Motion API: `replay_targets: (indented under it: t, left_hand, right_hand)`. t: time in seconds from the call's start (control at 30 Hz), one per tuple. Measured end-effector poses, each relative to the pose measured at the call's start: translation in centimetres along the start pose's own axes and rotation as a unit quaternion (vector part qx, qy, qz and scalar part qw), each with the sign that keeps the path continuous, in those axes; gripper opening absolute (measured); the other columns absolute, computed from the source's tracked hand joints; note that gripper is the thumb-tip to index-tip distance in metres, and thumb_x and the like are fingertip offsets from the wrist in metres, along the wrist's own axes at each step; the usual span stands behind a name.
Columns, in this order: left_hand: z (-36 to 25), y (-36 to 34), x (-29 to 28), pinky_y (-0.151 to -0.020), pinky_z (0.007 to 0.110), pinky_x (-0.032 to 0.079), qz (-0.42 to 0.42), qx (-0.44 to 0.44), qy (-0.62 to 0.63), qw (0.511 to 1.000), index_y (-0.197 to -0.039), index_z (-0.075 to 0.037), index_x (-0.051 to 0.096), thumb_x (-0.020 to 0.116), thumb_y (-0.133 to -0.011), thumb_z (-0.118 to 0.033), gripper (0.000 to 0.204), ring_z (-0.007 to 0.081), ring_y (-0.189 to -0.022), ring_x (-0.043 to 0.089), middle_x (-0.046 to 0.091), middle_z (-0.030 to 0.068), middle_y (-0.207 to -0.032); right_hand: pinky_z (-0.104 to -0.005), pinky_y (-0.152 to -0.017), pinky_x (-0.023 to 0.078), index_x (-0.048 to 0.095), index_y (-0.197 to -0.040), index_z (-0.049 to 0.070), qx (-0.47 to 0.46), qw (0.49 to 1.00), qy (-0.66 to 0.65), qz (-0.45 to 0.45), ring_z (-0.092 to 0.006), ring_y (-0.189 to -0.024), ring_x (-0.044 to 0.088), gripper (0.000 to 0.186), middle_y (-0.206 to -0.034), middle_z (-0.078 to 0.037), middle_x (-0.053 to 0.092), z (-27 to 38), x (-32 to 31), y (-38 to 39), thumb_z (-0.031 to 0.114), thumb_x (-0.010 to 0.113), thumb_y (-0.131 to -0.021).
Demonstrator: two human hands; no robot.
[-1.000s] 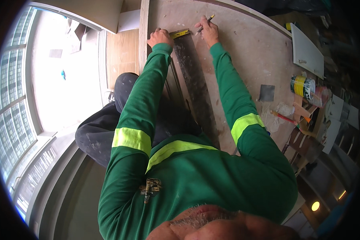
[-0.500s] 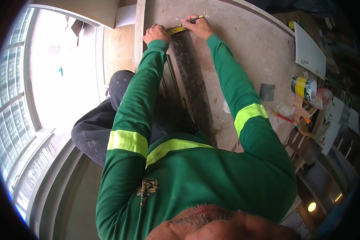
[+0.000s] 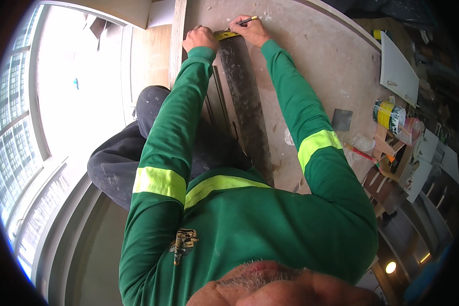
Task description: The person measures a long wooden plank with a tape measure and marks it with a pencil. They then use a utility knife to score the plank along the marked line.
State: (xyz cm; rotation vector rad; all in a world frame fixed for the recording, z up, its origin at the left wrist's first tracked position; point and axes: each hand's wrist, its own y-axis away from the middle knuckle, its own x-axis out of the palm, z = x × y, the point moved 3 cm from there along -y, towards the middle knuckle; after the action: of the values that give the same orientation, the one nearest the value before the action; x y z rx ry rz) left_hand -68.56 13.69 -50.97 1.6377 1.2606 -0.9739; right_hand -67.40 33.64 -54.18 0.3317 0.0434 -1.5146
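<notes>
My left hand point(image 3: 200, 39), fingers curled, is closed at the end of a yellow tape measure point(image 3: 226, 35) near a wooden edge strip. What lies inside that grip is mostly hidden. The yellow blade spans the short gap between my hands, across the far end of a long dark stained strip point(image 3: 245, 97). My right hand point(image 3: 252, 32) pinches a dark pencil point(image 3: 247, 21) with a yellowish end, its lower tip beside the tape.
The stained work surface point(image 3: 311, 66) extends right, with a small grey square plate point(image 3: 341, 120) on it. Farther right are a paint can point(image 3: 389, 114), a red-handled tool point(image 3: 361, 152) and white panels point(image 3: 399, 71). Pale wood edging point(image 3: 177, 41) and a bright window opening point(image 3: 81, 66) stand left.
My right hand and the pencil have shifted slightly toward the left and away from me. My left hand stays at the tape. The whole view has moved a little.
</notes>
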Motion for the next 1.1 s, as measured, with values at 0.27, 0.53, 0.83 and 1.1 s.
replay_targets:
  t: [0.27,0.53,0.83,1.1]
  left_hand:
    - [-0.04,-0.01,-0.13,-0.09,0.044,0.059,0.009,-0.017,0.013,1.0,-0.097,-0.012,0.08,0.066,-0.089,-0.019,0.018,0.0324,-0.11,0.071,0.074,0.0053,-0.116]
    - [-0.3,0.38,-0.68,-0.09,0.044,0.059,0.011,-0.016,0.019,1.0,-0.098,-0.013,0.081,0.066,-0.089,-0.018,0.018,0.0326,-0.11,0.071,0.073,0.0051,-0.117]
    - [0.16,0.26,0.17,-0.088,0.042,0.059,-0.023,0.002,-0.01,1.0,-0.092,-0.02,0.083,0.067,-0.088,-0.024,0.017,0.0322,-0.098,0.073,0.074,0.0076,-0.106]
    - [-0.25,0.43,-0.35,-0.085,0.042,0.06,-0.009,-0.002,-0.001,1.0,-0.093,-0.013,0.081,0.067,-0.085,-0.015,0.016,0.0312,-0.105,0.072,0.073,0.0045,-0.111]
  right_hand:
    - [-0.0286,-0.079,0.053,0.074,-0.096,0.006,0.006,1.0,0.023,-0.016,-0.0094,-0.084,0.063,0.022,-0.09,-0.001,0.073,-0.2,0.1,0.09,0.026,0.075,-0.087]
    - [-0.0289,-0.08,0.053,0.074,-0.094,0.007,-0.01,1.0,0.024,-0.017,-0.0102,-0.084,0.063,0.021,-0.089,-0.001,0.073,-0.25,0.04,0.17,0.027,0.074,-0.087]
    - [-0.03,-0.072,0.051,0.073,-0.093,0.008,-0.009,0.998,0.058,-0.031,-0.0092,-0.077,0.058,0.022,-0.081,0.001,0.068,0.13,-0.11,0.49,0.029,0.074,-0.086]
    - [-0.0294,-0.071,0.051,0.072,-0.093,0.008,-0.006,0.999,0.036,-0.032,-0.0086,-0.077,0.058,0.02,-0.083,0.001,0.068,-0.39,-0.18,0.54,0.027,0.074,-0.087]
